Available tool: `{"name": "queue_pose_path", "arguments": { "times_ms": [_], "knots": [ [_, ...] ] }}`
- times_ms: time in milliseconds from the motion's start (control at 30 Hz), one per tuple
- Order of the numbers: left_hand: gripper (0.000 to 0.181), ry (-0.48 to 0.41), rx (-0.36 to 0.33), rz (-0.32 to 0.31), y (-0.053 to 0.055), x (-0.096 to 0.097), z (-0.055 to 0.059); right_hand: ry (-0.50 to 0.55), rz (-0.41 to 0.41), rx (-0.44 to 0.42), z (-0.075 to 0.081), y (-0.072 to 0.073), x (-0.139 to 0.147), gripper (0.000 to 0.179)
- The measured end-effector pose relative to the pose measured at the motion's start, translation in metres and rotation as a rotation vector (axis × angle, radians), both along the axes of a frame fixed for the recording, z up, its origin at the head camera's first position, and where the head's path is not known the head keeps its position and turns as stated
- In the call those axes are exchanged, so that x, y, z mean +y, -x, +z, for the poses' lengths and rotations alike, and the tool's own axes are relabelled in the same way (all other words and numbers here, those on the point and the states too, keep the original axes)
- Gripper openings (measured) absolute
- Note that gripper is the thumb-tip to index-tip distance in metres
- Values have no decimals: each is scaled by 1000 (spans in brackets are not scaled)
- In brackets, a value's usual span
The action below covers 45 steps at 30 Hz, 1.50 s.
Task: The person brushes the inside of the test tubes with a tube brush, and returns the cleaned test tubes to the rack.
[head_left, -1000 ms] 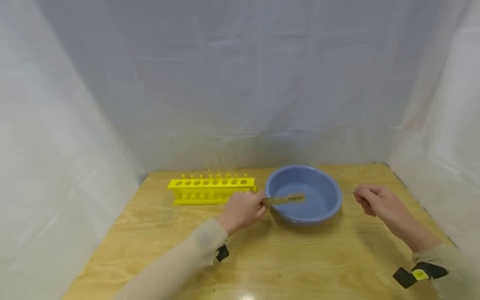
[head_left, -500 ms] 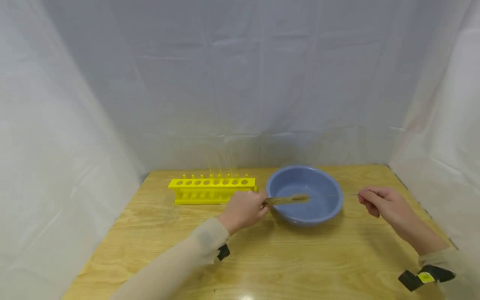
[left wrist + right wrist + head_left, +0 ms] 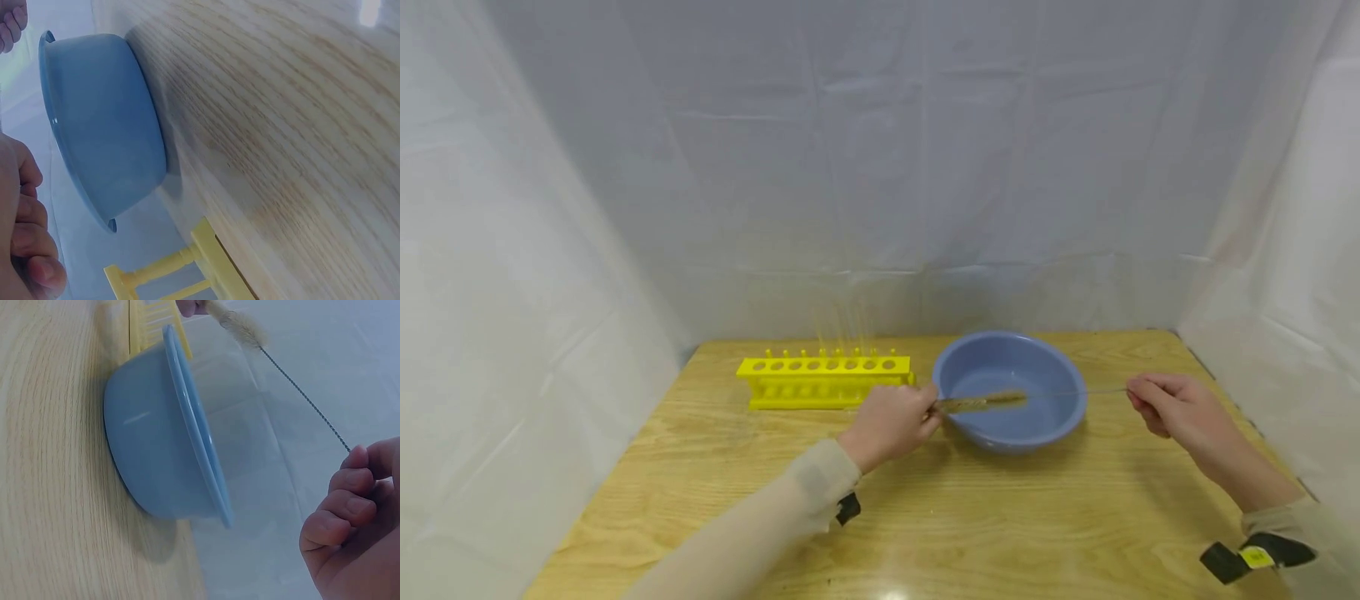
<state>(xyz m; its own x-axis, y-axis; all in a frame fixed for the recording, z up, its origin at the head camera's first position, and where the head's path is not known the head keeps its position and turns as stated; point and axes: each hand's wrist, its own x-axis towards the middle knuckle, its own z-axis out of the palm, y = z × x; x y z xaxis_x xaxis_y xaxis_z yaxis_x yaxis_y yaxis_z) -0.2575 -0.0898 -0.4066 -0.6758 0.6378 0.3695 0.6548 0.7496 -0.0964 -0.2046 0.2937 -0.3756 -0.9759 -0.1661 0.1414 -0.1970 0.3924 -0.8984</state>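
My left hand (image 3: pixel 891 423) grips a clear test tube (image 3: pixel 957 406), its fingers curled round it in front of the rack. Tan bristles of a test tube brush (image 3: pixel 245 328) fill the tube's mouth and fluff out beyond it. The brush's thin twisted wire (image 3: pixel 306 399) runs right, and its end is pinched between thumb and fingers of my right hand (image 3: pixel 1180 417). Tube and brush lie nearly level above a blue basin (image 3: pixel 1011 440). In the left wrist view, only the curled fingers (image 3: pixel 31 231) of the left hand show; the tube is hidden there.
A yellow test tube rack (image 3: pixel 823 367) stands left of the basin, with several clear tubes (image 3: pixel 842 327) rising at its back. Both stand on a wooden table (image 3: pixel 985 517). White sheeting (image 3: pixel 880 167) hangs behind and along both sides.
My right hand has drawn the brush wire a little to the right, and the bristles have shifted right with it. The left hand has moved only slightly right. Basin and rack stay put.
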Motion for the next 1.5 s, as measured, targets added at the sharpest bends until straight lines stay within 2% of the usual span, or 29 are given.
{"name": "queue_pose_path", "arguments": {
  "times_ms": [233,533,833,967,1333,1500],
  "knots": [
    [22,-21,-40,3,2,-1,-1,7,-11,2,-1,0,4,48],
    [18,-28,18,8,0,-2,3,0,47,43,-5,2,5,40],
    [20,-15,-9,43,0,0,5,-10,37,91,-4,3,-2,38],
    [20,3,1,50,0,0,3,-5,37,98,-3,2,-4,38],
    [15,-17,41,36,2,-1,-2,33,94,100,-9,4,-4,36],
    [17,-7,22,53,0,1,0,17,111,96,-10,2,-9,35]
  ]
}}
